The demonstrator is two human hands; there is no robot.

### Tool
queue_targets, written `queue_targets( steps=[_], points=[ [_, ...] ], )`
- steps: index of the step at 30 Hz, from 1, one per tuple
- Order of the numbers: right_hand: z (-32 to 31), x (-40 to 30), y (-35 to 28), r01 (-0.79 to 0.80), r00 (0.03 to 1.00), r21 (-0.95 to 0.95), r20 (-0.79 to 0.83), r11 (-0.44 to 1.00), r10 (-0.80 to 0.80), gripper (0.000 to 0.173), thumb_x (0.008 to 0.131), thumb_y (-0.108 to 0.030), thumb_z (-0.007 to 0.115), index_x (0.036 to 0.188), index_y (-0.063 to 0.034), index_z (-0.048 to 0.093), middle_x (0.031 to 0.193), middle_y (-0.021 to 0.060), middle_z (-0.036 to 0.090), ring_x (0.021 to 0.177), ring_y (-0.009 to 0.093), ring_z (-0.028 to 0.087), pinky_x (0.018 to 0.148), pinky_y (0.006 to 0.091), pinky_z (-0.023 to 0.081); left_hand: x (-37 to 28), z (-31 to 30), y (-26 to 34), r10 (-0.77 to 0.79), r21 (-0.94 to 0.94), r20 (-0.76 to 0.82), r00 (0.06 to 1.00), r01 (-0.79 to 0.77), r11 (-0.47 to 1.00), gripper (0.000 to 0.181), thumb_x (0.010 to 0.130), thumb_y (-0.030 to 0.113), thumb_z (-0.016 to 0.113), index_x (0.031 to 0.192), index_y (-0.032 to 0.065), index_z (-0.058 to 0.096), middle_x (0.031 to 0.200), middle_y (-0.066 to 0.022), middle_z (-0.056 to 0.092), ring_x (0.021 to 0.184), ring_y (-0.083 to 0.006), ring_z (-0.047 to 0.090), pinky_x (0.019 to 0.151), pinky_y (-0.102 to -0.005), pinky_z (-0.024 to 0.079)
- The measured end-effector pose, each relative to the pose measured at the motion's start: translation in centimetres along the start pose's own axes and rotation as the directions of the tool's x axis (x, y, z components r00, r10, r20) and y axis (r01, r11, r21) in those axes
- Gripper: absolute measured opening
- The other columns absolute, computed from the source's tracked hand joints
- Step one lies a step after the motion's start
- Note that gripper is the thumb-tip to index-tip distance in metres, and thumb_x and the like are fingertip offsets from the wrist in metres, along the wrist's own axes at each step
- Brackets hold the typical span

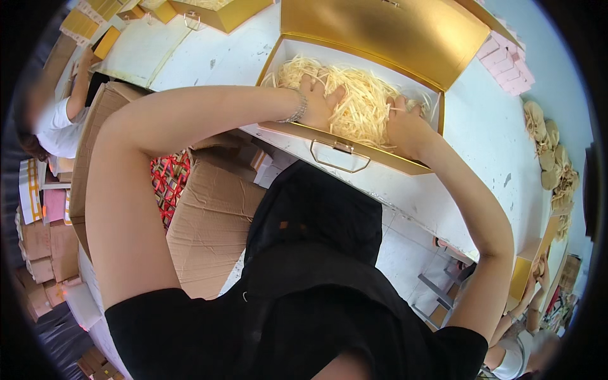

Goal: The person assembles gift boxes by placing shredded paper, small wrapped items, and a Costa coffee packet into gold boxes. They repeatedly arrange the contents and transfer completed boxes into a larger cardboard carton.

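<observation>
A gold gift box [413, 168] with a white inside stands on the white table before me, its lid [380, 42] tipped back. Pale yellow shredded paper [361, 104] fills most of it. My left hand [320, 104], wearing a silvery bracelet [300, 107] at the wrist, rests in the left part of the shreds with fingers apart. Towards the box's right end, my right hand [408, 128] presses into the same filler, its fingers spread and partly covered by strands. A metal handle [339, 164] hangs on the near wall. Whatever lies beneath the shreds is hidden.
An open cardboard carton [213, 204] with red-ribboned woven items [168, 183] stands at my left. More gold boxes [223, 14] line the table's far left. Pink boxes [506, 61] and tan cloth pouches [551, 142] are at right. People work at left [61, 118] and lower right [515, 351].
</observation>
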State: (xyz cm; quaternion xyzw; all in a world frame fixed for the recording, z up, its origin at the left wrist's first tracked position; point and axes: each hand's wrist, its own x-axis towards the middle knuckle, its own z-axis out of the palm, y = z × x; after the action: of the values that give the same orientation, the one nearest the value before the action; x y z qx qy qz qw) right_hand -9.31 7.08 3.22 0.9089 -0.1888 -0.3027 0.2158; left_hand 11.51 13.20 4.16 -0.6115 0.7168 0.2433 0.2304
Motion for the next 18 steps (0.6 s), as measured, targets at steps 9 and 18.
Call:
queue_targets(
  steps=[9, 18],
  points=[
    [-7.4, -5.8, 4.1, 0.029, 0.847, 0.544, -0.459, 0.839, 0.269, 0.049, 0.087, -0.033, 0.063, 0.12, 0.0022, 0.051, 0.113, 0.0152, 0.06, 0.101, 0.031, 0.061, 0.082, 0.0388, 0.051, -5.6, -7.4, -4.0, 0.506, 0.146, -0.379, 0.775, -0.49, 0.859, 0.05, 0.092, 0.039, 0.055, 0.128, 0.0055, 0.053, 0.117, -0.0186, 0.062, 0.107, -0.0331, 0.06, 0.093, -0.0356, 0.047],
    [-10.7, 5.8, -1.6, 0.54, 0.492, 0.331, -0.87, 0.774, 0.029, 0.033, 0.087, -0.027, 0.061, 0.112, -0.0052, 0.057, 0.116, 0.0119, 0.057, 0.11, 0.031, 0.053, 0.092, 0.0421, 0.045, -7.4, -8.8, -9.3, 0.104, -0.355, -0.71, 0.697, -0.481, 0.802, 0.019, 0.087, 0.009, 0.065, 0.105, 0.0019, 0.066, 0.09, -0.0027, 0.069, 0.078, -0.0052, 0.064, 0.063, -0.0213, 0.054]
  ],
)
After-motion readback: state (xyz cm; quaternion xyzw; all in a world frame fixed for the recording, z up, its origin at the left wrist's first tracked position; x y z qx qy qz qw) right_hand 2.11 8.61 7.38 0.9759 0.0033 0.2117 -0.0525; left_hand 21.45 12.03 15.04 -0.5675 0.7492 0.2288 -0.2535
